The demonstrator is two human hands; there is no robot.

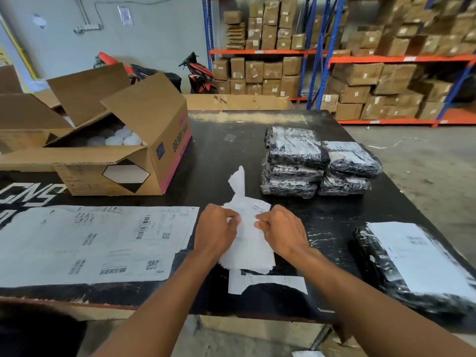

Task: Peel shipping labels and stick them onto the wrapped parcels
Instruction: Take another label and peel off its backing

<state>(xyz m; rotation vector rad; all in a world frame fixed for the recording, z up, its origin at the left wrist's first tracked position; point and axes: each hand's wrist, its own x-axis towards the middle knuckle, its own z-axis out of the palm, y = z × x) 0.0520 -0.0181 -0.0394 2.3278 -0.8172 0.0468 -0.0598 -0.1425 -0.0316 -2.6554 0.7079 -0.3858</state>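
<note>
Though close together, hands [217, 228] [283, 229] on label [248, 247].

A black counter [219, 155] with scuffed, white-streaked patches carries an open cardboard box [144, 161] on its left side, flaps raised, pink along one edge, with a black-and-white diamond printed on its near face. White rounded items [121, 137] lie inside it. A second open cardboard box [25, 119] stands just behind it at the left. Beyond the counter, a red-and-black motorbike [198, 76] is parked by the pale wall [154, 34], and blue-and-orange shelving racks [257, 51] hold stacked brown cartons [360, 73] above the grey floor [425, 155].
</note>
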